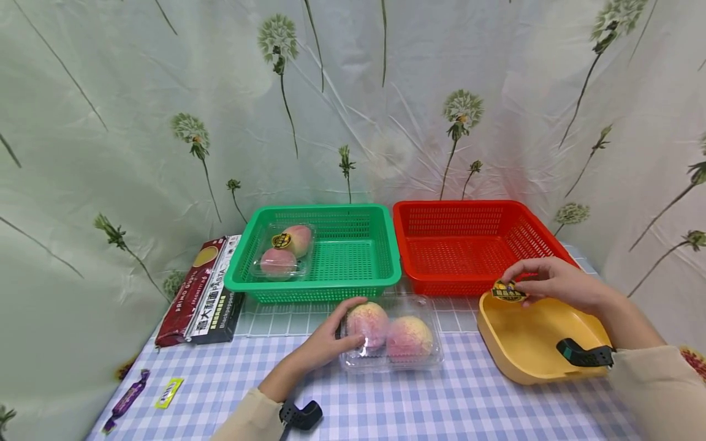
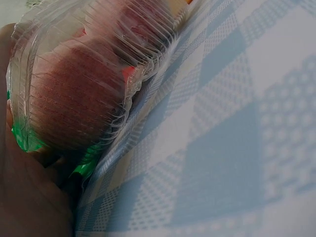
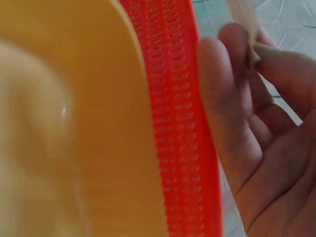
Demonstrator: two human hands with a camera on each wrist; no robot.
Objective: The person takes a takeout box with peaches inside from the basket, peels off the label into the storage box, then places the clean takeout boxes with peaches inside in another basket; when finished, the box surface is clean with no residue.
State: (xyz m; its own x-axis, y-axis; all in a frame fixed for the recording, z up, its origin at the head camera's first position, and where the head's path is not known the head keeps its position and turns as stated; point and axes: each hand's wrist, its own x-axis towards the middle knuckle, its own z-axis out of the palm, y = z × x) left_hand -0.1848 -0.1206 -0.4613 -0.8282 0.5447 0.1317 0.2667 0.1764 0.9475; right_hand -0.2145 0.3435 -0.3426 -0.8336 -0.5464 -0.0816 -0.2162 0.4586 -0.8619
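We pinched a black-and-yellow sticker (image 1: pixel 508 290) between the fingertips of our right hand (image 1: pixel 554 280), holding it over the back rim of the yellow tray (image 1: pixel 529 343), just in front of the red basket (image 1: pixel 469 245). In the right wrist view the fingers (image 3: pixel 232 98) were curled beside the red basket wall (image 3: pixel 182 128), clamped on a thin edge at the fingertips.

Our left hand (image 1: pixel 328 343) gripped the left end of the clear clamshell box (image 1: pixel 393 337), thumb on top, fingers round the side; two peaches (image 1: pixel 408 337) sat inside it. The box lay on the blue checked tablecloth (image 1: pixel 386 404), just in front of the green basket (image 1: pixel 353 257) and left of the yellow tray. The left wrist view showed the ribbed plastic (image 2: pixel 89 74) against our palm.

The green basket held a second clamshell of peaches (image 1: pixel 284 250) with its sticker on. A pasta packet (image 1: pixel 206 291) lay left of the green basket; two small wrapped sweets (image 1: pixel 146 395) lay near the table's left front corner.
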